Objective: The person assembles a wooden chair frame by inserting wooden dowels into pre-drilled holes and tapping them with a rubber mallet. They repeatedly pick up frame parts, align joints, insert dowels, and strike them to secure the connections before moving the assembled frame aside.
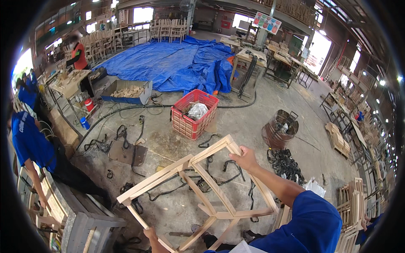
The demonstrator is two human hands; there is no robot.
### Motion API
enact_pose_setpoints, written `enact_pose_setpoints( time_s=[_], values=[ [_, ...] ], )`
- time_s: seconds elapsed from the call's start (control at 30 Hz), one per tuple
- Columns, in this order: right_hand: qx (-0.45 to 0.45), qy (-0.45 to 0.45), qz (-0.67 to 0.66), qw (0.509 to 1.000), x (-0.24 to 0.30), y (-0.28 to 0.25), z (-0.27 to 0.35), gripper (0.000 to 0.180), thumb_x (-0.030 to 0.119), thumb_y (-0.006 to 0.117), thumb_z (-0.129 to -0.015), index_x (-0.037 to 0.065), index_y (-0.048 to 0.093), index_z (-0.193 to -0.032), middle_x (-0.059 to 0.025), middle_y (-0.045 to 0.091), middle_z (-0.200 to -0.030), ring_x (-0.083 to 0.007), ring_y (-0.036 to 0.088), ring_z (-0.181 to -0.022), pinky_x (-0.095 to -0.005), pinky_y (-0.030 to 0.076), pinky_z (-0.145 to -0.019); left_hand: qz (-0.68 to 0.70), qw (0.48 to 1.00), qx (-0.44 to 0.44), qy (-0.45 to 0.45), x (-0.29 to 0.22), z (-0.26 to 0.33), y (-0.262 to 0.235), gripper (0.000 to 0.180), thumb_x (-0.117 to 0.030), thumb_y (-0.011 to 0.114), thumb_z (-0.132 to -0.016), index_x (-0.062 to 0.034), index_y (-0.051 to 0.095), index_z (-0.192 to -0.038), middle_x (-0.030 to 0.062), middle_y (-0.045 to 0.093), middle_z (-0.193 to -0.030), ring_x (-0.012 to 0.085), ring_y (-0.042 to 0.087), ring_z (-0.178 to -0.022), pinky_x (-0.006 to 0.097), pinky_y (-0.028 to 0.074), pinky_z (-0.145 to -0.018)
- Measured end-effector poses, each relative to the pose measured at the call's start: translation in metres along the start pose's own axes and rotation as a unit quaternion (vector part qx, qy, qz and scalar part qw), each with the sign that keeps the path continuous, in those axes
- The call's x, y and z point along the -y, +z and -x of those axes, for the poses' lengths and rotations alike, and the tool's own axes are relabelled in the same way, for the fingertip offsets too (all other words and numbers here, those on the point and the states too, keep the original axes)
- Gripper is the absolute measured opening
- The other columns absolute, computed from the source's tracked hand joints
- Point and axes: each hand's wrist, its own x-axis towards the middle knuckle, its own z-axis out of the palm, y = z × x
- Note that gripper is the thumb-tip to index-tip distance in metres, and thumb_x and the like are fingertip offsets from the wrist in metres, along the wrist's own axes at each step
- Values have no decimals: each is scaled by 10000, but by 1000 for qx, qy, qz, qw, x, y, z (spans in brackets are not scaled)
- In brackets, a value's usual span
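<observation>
A pale wooden chair frame [202, 173] is held up in front of me, tilted, with its legs and rails open to the floor below. My right hand [245, 159] is wrapped round the upper right corner of it. Lower down on the left, my left hand [149, 232] grips a slim leg of the same frame; only part of that hand shows. Beneath the frame, black straps [206, 185] lie on the concrete.
A red plastic crate [192, 126] with a silvery bag stands ahead. Right of it is a rusty drum [280, 130] beside a heap of black straps [287, 166]. A blue tarp [164, 63] spreads behind. A co-worker in blue [31, 135] leans over a bench [86, 223] at left.
</observation>
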Motion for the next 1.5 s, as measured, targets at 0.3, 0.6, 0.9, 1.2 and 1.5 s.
enact_pose_setpoints(
  time_s=[0.3, 0.6, 0.9, 1.2, 1.5],
  values=[
    [13, -35, 112, 993, 26, 86, -13, 480, 442, 837, -840, 41, 693, -1063, -164, 737, -925, -338, 722, -878, -452, 540, -781, -83, 991, 100, -21, 28, -36, -5, 344, -166, 649, -927, 92, 703, -1148, 127, 739, -934, 229, 692, -831, 386, 540, -726],
    [168, -183, 201, 948, 23, 140, -78, 902, 326, 765, -900, 46, 306, -1624, -280, 489, -1558, -433, 488, -1434, -456, 407, -1186, -50, 994, -23, 95, 5, 40, -30, 347, -250, 720, -932, 38, 741, -1126, 196, 784, -1025, 305, 755, -968, 409, 572, -870],
    [189, -127, 198, 953, 3, 166, -63, 802, 271, 678, -972, 56, 280, -1634, -305, 608, -1404, -455, 628, -1253, -517, 499, -1057, 41, 995, -81, -32, 47, 205, -58, 350, -241, 726, -890, 20, 761, -1121, 122, 785, -934, 211, 741, -858, 341, 570, -825],
    [263, -121, 114, 950, -21, 95, -55, 754, 277, 689, -960, 39, 357, -1594, -292, 456, -1550, -454, 448, -1435, -491, 396, -1171, -90, 969, -168, -158, 146, 439, -30, 290, -294, 624, -880, -78, 817, -901, 199, 783, -891, 368, 770, -914, 454, 592, -823],
    [586, -270, -52, 762, -97, -20, 152, 238, 238, 718, -986, 29, 749, -1096, -24, 716, -917, -123, 655, -839, -307, 548, -744, -122, 969, -52, -208, 271, 644, 28, 297, -335, 607, -917, -115, 796, -979, 172, 774, -976, 344, 754, -884, 488, 591, -780]
  ],
)
